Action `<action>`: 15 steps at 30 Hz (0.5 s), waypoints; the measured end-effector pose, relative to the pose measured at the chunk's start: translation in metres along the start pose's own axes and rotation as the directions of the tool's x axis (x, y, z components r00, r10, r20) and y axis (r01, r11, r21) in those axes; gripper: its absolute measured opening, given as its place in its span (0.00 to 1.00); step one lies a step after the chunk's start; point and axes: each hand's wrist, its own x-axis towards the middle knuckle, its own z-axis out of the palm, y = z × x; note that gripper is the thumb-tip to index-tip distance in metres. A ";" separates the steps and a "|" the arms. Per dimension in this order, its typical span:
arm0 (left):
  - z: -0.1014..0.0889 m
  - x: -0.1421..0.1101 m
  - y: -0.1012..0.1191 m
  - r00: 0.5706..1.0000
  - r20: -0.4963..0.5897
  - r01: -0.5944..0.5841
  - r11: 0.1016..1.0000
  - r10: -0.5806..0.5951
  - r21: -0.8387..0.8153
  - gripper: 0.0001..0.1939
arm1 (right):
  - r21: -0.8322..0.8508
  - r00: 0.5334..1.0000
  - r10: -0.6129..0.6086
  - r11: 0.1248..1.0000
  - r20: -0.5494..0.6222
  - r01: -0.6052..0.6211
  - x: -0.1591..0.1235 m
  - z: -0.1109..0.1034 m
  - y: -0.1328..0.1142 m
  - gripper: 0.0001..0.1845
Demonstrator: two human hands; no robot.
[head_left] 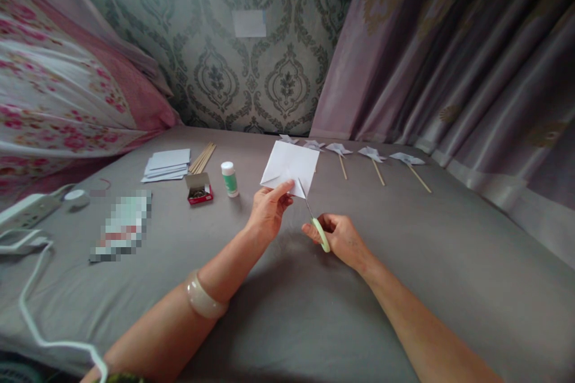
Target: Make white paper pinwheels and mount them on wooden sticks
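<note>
Pinching paper [294,158] at near edge: left fingers [283,189] | scissors [322,236] crossing edge | cloth [449,263] rightward

I'm in a home, in what looks like a bedroom: damask wallpaper [242,84] at twelve o'clock, mauve drapes [404,72] at two, pink-flowered fabric [58,84] at ten, a white power strip [27,210] at nine, and grey, sheet-like cloth [449,275] towards six.

At far left, a white power strip [27,210] with trailing cable [67,344] and rose-printed fabric [58,90]; behind, damask wallpaper [296,30]; at right, a pleated mauve curtain [404,60].
</note>
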 end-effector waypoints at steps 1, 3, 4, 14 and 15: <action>0.000 0.000 0.000 1.000 -0.003 -0.001 1.000 0.001 0.000 0.15 | -0.002 1.000 0.005 1.000 -0.003 -0.005 0.000 0.000 0.000 0.28; 0.001 -0.001 0.000 1.000 -0.009 0.000 1.000 0.000 0.000 0.15 | -0.009 1.000 0.012 1.000 -0.009 -0.012 0.000 0.000 -0.001 0.27; 0.001 -0.001 0.001 1.000 -0.010 0.000 1.000 0.000 -0.001 0.15 | -0.011 1.000 0.013 1.000 -0.014 -0.013 0.000 0.000 -0.001 0.27; 0.000 0.000 -0.001 1.000 0.009 -0.014 1.000 0.014 0.017 0.16 | -0.050 0.999 -0.002 0.999 -0.042 0.000 0.003 0.000 0.005 0.26; 0.000 0.000 -0.001 1.000 0.011 -0.016 1.000 0.016 0.017 0.15 | -0.053 0.999 -0.006 0.999 -0.042 0.004 0.003 0.000 0.006 0.26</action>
